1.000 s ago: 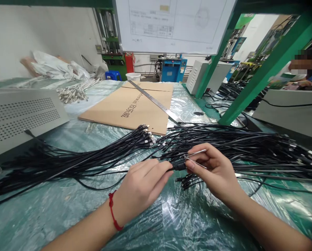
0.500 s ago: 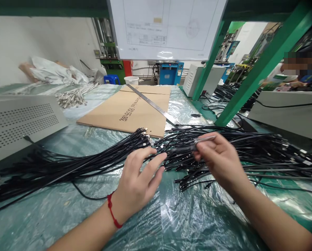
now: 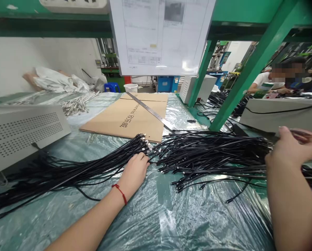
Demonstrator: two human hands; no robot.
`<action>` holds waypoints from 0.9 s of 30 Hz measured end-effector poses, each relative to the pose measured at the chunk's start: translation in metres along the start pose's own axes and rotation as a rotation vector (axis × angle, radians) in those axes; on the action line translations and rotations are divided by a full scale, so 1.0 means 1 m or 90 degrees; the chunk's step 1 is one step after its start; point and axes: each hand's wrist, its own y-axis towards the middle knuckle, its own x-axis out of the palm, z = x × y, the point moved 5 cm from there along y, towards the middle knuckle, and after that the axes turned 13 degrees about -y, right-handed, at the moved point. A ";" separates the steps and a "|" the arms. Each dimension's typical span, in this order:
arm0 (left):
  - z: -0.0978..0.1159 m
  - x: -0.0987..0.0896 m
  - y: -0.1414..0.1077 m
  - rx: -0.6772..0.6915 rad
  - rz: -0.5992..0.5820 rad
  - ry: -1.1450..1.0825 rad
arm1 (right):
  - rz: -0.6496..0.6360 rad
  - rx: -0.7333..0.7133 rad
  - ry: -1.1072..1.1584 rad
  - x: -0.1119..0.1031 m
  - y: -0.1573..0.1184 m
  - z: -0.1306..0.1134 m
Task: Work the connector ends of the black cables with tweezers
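My left hand (image 3: 135, 169), with a red cord bracelet at the wrist, is closed at the plug ends of the left bundle of black cables (image 3: 101, 164). A dark cable end shows beside its fingertips. Far to the right, my right hand (image 3: 289, 150) is raised over the end of the right pile of black cables (image 3: 210, 150). Its fingers are closed round a slim silvery tool (image 3: 301, 131), mostly hidden by the hand. Small metal plugs face the middle gap between the two groups of cables.
Behind the cables lies a cardboard sheet (image 3: 130, 116) with a steel ruler (image 3: 150, 111) across it. A perforated grey box (image 3: 28, 134) stands left, a green post (image 3: 250, 69) right. A printed sheet (image 3: 161, 38) hangs ahead. A co-worker (image 3: 265, 80) sits at the far right.
My right hand has moved from the middle out to the far right, taking the slim tool along. My left hand has come down onto the plug ends, its fingers now curled. The view has tilted up.
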 end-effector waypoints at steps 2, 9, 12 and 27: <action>-0.002 0.000 0.000 -0.022 -0.002 -0.009 | 0.098 -0.062 -0.107 -0.009 -0.011 -0.013; -0.002 -0.016 -0.002 -0.069 0.040 -0.074 | -0.022 -0.222 -0.278 0.033 -0.053 -0.056; 0.004 -0.022 -0.002 -0.049 0.056 -0.110 | -0.169 -0.308 -0.281 0.062 -0.079 -0.069; 0.075 -0.021 -0.030 0.069 0.001 -0.271 | -0.864 -0.209 -0.083 0.105 -0.192 -0.107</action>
